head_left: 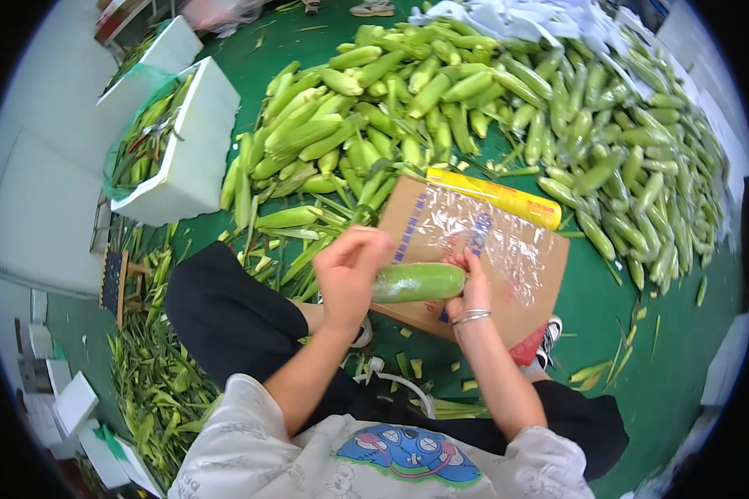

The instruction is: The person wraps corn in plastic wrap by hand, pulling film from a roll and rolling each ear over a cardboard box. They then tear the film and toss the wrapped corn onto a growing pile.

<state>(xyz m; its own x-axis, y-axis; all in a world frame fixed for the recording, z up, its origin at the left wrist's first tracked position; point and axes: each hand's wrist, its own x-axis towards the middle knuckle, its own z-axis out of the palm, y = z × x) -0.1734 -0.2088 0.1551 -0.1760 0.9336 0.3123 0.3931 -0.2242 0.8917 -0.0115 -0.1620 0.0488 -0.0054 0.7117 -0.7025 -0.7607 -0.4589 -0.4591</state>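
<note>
A green ear of corn with a glossy film around it is held level above the cardboard box. My right hand is closed on its right end, the thumb on the upper side. At the other end, my left hand covers the tip of the corn. Its fingers are curled and smeared by motion, so its grip cannot be made out. Beneath both hands, the cardboard box has clear film spread over its top. A yellow printed roll box lies along the box's far edge.
Unwrapped corn is heaped ahead; film-wrapped ears are piled at right beside white cloth. White foam boxes stand at left. Stripped husks litter the green floor on the left.
</note>
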